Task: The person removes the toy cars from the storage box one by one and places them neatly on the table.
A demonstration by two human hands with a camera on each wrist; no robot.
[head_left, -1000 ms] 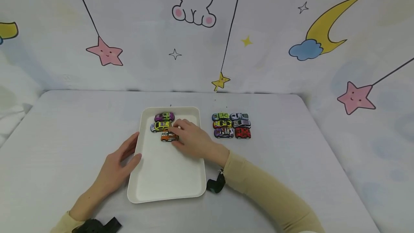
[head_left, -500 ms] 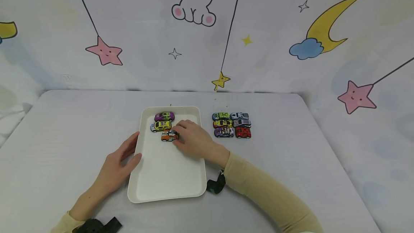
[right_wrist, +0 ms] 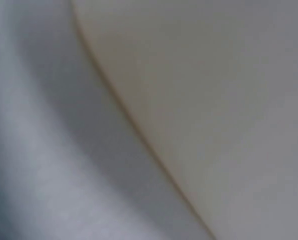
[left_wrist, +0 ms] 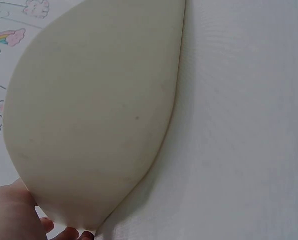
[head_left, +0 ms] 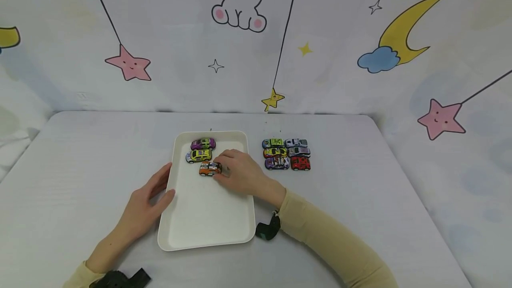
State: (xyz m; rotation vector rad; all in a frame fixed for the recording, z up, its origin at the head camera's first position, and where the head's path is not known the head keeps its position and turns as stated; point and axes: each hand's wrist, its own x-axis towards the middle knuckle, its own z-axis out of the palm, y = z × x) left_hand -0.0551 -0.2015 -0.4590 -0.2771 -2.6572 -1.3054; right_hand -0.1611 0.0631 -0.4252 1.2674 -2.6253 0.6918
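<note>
A white tray (head_left: 206,217) lies on the table, and in the head view my left hand (head_left: 142,206) rests against its left edge, thumb and fingers spread along the rim. In the left wrist view the left hand (left_wrist: 18,215) touches the tray's outer wall (left_wrist: 98,115). Over the tray's right side, my right hand (head_left: 244,172) pinches an orange toy car (head_left: 208,169) at its right end. Just above that car sit a yellow toy car (head_left: 198,156) and a purple toy car (head_left: 203,144). The right wrist view is blurred and hides the fingers.
Right of the tray, several toy cars stand in two columns on the white table (head_left: 352,190), among them a red car (head_left: 300,163). A black wrist camera (head_left: 269,228) sits beside the tray's lower right edge. A patterned wall backdrop (head_left: 168,34) rises behind.
The orange car has shifted slightly, a little down and away from the yellow car, with my right hand on it. My left hand and the tray have stayed put.
</note>
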